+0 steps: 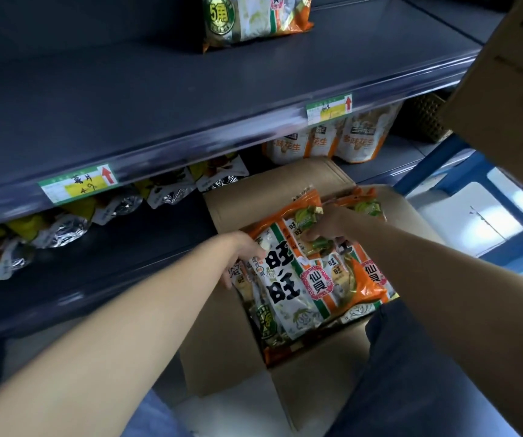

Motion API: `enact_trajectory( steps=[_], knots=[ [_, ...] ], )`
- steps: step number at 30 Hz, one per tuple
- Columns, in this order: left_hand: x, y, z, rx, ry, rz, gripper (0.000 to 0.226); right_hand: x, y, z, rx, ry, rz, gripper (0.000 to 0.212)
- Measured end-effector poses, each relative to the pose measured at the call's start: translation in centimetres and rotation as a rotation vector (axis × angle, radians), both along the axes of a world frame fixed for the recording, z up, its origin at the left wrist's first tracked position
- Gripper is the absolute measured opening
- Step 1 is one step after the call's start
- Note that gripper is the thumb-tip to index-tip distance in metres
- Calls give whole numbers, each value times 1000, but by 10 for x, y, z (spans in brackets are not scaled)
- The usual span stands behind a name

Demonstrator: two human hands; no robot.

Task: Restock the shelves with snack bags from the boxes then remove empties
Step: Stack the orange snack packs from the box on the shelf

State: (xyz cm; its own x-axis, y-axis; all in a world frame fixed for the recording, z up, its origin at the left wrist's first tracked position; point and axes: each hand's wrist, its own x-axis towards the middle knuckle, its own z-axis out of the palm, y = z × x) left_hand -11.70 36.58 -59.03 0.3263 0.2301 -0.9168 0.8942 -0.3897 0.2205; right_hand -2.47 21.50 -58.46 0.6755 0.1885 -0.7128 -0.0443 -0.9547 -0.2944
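Early stage, by my read. Open brown cardboard box by shelves, several bags inside. Top orange-and-white snack bag: left hand curls round its edge, right hand grips far end. Dark grey metal shelf carries one matching bag; bulk undone, box not emptied.

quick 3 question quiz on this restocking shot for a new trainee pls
1. True or false: the open brown cardboard box is empty.
2. The top orange-and-white snack bag in the box is gripped by: A one hand, B both hands, C neither.
3. How many bags of that kind show on the dark grey metal upper shelf?

Key
1. False: it holds several snack bags.
2. B: the left hand grips its left edge and the right hand its top.
3. One, the shelved bag at the back.
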Motion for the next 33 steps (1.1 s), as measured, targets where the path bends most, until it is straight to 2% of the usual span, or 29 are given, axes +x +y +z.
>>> enact_trajectory(
  steps=[5,10,12,14,15,18,21,26,30,31,33],
  knots=[
    [1,3,-3,-46,-60,78,59,5,-8,-2,75,127,-180,27],
    [-1,8,-2,-21,-86,116,51,7,-12,5,89,88,-183,35],
    [-2,7,-1,-20,-100,120,50,11,-13,8,119,74,-178,28],
    [-5,7,3,-31,-109,141,49,13,-15,13,222,92,-199,10],
    [-6,8,5,-44,-118,159,49,14,-17,16,291,91,-239,9],
    [-10,9,15,-92,-142,222,62,14,-23,25,488,120,-379,13],
    [-11,8,24,-229,-182,311,75,15,-26,34,602,183,-417,26],
    [-7,6,37,-389,-372,412,81,25,-27,55,771,261,-459,24],
    [-4,2,52,-475,-468,450,103,28,-30,81,861,264,-460,27],
    [-3,2,55,-485,-485,461,101,31,-32,84,881,249,-463,28],
    [1,0,64,-488,-543,480,74,39,-34,93,930,207,-483,28]
  ],
)
